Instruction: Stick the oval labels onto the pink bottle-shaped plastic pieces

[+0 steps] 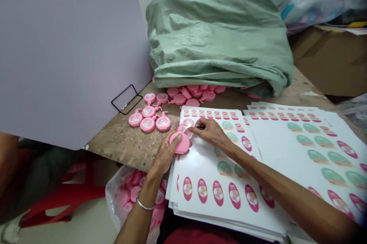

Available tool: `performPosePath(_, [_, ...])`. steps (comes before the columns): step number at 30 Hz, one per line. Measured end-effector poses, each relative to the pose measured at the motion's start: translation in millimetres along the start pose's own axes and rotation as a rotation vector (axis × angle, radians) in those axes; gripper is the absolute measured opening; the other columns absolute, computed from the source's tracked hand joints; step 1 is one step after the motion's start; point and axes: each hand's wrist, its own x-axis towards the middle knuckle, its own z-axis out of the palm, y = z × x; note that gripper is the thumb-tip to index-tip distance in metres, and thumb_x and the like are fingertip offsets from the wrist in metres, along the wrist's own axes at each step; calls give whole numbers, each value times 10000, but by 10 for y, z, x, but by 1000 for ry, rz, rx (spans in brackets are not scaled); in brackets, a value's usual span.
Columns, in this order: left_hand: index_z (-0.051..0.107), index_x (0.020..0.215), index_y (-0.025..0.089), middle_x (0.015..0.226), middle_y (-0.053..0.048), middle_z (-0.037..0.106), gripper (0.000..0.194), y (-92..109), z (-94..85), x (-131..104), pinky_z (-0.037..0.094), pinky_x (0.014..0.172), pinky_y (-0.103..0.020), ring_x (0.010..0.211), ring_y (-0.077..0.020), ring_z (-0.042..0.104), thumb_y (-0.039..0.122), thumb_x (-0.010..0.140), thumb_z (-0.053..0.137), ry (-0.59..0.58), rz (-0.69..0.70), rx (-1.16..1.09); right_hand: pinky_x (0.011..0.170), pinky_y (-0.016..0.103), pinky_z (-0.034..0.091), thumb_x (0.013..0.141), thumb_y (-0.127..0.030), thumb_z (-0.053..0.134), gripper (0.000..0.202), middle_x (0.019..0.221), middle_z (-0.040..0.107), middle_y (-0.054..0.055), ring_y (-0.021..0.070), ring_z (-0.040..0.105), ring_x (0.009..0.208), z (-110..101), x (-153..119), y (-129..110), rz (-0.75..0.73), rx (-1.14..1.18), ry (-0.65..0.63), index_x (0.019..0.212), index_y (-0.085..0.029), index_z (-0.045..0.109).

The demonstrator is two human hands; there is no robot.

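My left hand is wrapped round a small pink pump bottle, its plain rounded face towards me and its nozzle up. Just right of it, my right hand pinches a thin dark tool, whose kind I cannot make out. At those fingertips a clear, pale piece like a sticker shows beside the bottle, partly hidden. Both hands are over the left edge of a stack of printed sticker sheets with pink ovals and green labels. Several labelled pink bottles lie to the left on the wooden table.
A large green sack stands at the back, with plain pink bottles spilling before it. More sticker sheets lie to the right. A plastic bag of pink bottles sits below the table edge. A grey panel blocks the left.
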Motion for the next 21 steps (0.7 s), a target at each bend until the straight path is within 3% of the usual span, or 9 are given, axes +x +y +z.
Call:
performPosePath(6, [574,1109,167,956,-67,666,451,-25,43,-45,589,622,-266,777,-217,726,420,770,731,50,61,-57,466,242,297,737,-571,649,410,556,476,-44,89,382,504,-238,17,1,18,264,5,630,-197,520])
performPosePath(11, [578,1183,187,1055,-91,686,502,92,117,-173,594,630,-254,815,-210,721,463,785,709,191,186,-112,591,263,428,772,-527,672,330,755,658,14,139,547,678,-345,-285,-144,-130,369,95,819,-201,698])
performPosePath(17, [628,1187,123,1008,-154,725,597,186,274,-276,611,618,-313,823,-250,721,616,899,453,63,-5,-227,668,302,511,830,-461,643,278,884,751,31,193,656,773,-230,-566,-349,-236,303,-13,922,-229,765])
performPosePath(21, [644,1154,131,981,-136,734,566,151,333,-296,614,639,-315,840,-243,721,600,916,434,56,6,-213,679,307,526,846,-435,636,257,889,758,32,195,667,767,-223,-610,-344,-272,244,-4,908,-223,768])
